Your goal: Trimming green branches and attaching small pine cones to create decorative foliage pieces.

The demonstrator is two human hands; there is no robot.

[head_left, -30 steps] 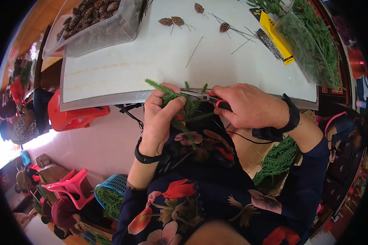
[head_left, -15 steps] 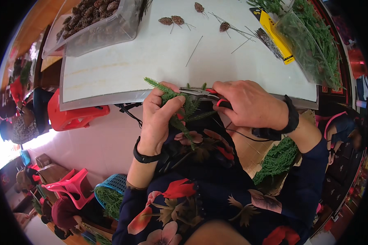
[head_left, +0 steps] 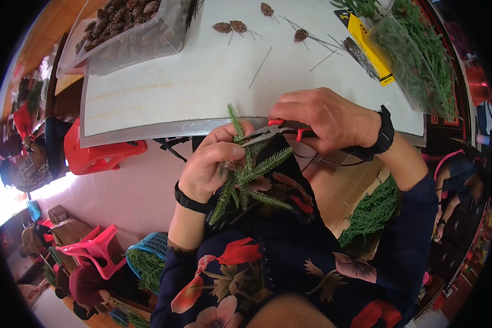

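Just below the near edge of the white bench (head_left: 202, 82), a bunch of green fir sprigs (head_left: 246, 175) is held over the lap. It is clasped by the left hand (head_left: 210, 164), whose fingers are curled shut around the stems, with one sprig tip standing up past the thumb and the other sprigs fanning down and to the right. A pair of red-handled pliers (head_left: 273, 130) is gripped by the right hand (head_left: 328, 120), closed around the handles; the metal nose is pointed left and is met by the sprigs just beside the left thumb. Whether the nose is actually pinched on a stem cannot be told. The two hands are brought close together, nearly touching, at the bench edge. A black band is worn on each wrist, and dark sleeves with a red flower print are seen below.

On the bench, a few small pine cones on wires (head_left: 229, 26) and loose straight wires (head_left: 259, 68) are laid near the far side. A clear plastic tub of pine cones (head_left: 131, 27) is set at the far left, and a clear bag of green sprigs (head_left: 415, 60) at the far right, with a yellow card (head_left: 366, 46) beside it. More greenery (head_left: 372, 210) is piled by the right elbow. A red plastic stool (head_left: 101, 156) is seen under the bench on the left.
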